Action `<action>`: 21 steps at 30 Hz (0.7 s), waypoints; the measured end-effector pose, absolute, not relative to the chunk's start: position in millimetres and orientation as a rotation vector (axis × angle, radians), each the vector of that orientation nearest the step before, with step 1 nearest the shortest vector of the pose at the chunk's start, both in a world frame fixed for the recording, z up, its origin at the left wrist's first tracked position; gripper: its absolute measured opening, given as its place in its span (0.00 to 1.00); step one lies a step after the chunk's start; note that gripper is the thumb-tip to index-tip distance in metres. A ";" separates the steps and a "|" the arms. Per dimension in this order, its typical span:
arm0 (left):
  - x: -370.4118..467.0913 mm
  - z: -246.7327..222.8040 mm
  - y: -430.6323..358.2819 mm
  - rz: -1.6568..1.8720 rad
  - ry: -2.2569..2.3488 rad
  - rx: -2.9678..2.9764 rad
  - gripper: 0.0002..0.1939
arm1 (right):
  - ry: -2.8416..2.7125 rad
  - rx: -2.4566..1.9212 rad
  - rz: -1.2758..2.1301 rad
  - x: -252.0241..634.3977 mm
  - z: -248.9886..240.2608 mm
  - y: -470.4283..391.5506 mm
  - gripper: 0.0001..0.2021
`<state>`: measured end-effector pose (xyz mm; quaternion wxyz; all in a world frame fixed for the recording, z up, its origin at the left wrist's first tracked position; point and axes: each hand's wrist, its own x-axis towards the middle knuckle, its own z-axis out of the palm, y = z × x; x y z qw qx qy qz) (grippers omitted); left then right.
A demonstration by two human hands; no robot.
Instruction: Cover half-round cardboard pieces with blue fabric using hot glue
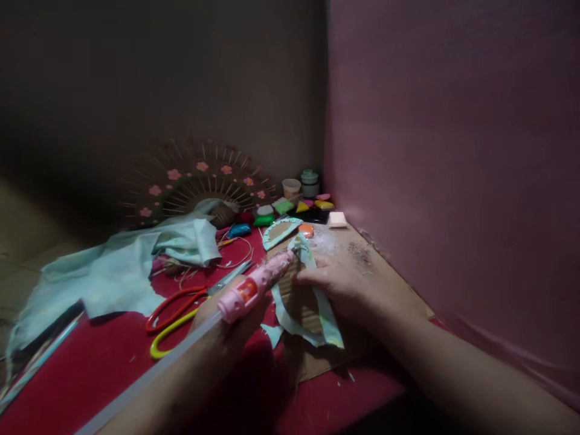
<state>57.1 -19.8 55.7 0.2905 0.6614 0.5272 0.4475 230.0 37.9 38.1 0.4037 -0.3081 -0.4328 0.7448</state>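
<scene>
My left hand (229, 338) is wrapped round a pink hot glue gun (258, 284), with a long pale glue stick (154, 365) trailing from its rear. The gun's nozzle meets or nearly meets the top edge of a brown cardboard piece (299, 302), which has light blue fabric strips (327, 320) folded along its rim. Closed on that piece's right side is my right hand (333, 281), its thumb lying over the fabric border. Behind it lies a smaller half-round cardboard piece (281, 232) edged in the same fabric. Both hands are over a larger cardboard sheet (317, 362).
Red-and-yellow scissors (181, 308) lie left of my left hand. A crumpled light blue cloth (113, 266) spreads across the red tabletop (122, 362). Coloured clay packs (283, 206), a paper cup (291, 186) and a flower-decorated stick fan (199, 175) stand at the back. A pink wall (453, 151) borders the right.
</scene>
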 end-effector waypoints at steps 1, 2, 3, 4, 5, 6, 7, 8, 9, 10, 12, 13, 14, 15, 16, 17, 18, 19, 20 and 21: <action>58.4 56.4 -20.4 1.193 1.402 1.751 0.19 | -1.089 -0.777 1.883 230.1 37.5 38.4 0.08; 60.0 57.4 -21.3 1.199 1.396 1.736 0.19 | -1.090 -0.783 1.876 230.2 37.0 39.1 0.08; 61.7 58.4 -22.4 1.208 1.391 1.724 0.19 | -1.095 -0.795 1.863 230.3 36.5 39.9 0.07; 63.3 59.3 -23.5 1.215 1.385 1.715 0.19 | -1.106 -0.809 1.848 230.5 36.2 40.5 0.06; 64.8 59.8 -24.6 1.219 1.378 1.710 0.19 | -1.117 -0.822 1.836 230.6 36.0 41.0 0.05; 66.0 59.9 -25.5 1.224 1.368 1.707 0.19 | -1.125 -0.831 1.825 230.7 35.8 41.2 0.05; 66.8 59.4 -26.0 1.228 1.358 1.703 0.19 | -1.131 -0.834 1.816 230.9 35.5 41.2 0.05; 67.2 58.3 -26.1 1.232 1.351 1.702 0.19 | -1.132 -0.830 1.816 230.9 35.2 40.8 0.05; 67.1 56.6 -25.8 1.234 1.347 1.707 0.19 | -1.130 -0.822 1.821 230.8 34.8 40.1 0.05; 66.5 54.6 -25.0 1.234 1.339 1.721 0.20 | -1.127 -0.815 1.830 230.7 34.6 39.1 0.05; 63.9 50.5 -22.8 1.227 1.326 1.773 0.21 | -1.137 -0.808 1.834 230.2 35.0 36.8 0.06; 62.2 49.0 -21.6 1.219 1.330 1.800 0.21 | -1.150 -0.808 1.821 229.9 35.9 35.6 0.06; 60.4 48.0 -20.5 1.209 1.342 1.818 0.21 | -1.166 -0.811 1.800 229.7 37.5 34.6 0.06; 58.8 47.7 -19.7 1.199 1.365 1.823 0.20 | -1.183 -0.817 1.774 229.5 39.6 33.9 0.06; 57.5 48.1 -19.1 1.190 1.390 1.816 0.20 | -1.198 -0.826 1.754 229.5 42.0 33.4 0.06; 56.7 49.0 -18.9 1.187 1.410 1.800 0.20 | -1.203 -0.833 1.741 229.6 44.7 33.3 0.06; 56.4 50.4 -19.1 1.193 1.415 1.777 0.20 | -1.202 -0.843 1.738 229.9 47.2 33.3 0.06; 56.5 52.1 -19.6 1.206 1.405 1.753 0.20 | -1.198 -0.854 1.739 230.2 49.5 33.6 0.06; 57.0 53.8 -20.2 1.220 1.390 1.732 0.20 | -1.191 -0.862 1.743 230.6 51.1 33.9 0.06; 57.6 55.4 -21.0 1.232 1.376 1.716 0.21 | -1.178 -0.867 1.749 231.0 52.0 34.3 0.06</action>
